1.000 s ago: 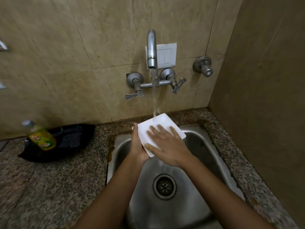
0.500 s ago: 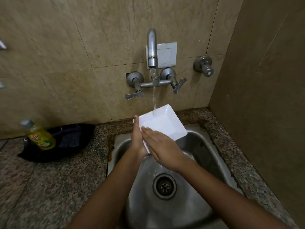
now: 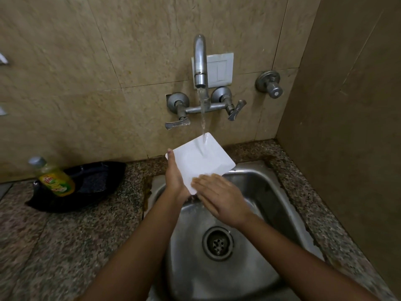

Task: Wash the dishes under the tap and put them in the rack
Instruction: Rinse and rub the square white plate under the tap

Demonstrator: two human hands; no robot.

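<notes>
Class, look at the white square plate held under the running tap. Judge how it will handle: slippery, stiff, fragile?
Probably slippery: water runs over the white square plate, which the left hand grips at one edge. Likely stiff: it looks flat though tilted and held by one side. Possibly breakable if dropped into the steel sink.

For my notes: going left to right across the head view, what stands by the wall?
Yellow-green plastic soap bottle, left metal lever handle, curved steel tap spout, right metal lever handle, round metal wall valve.
</notes>
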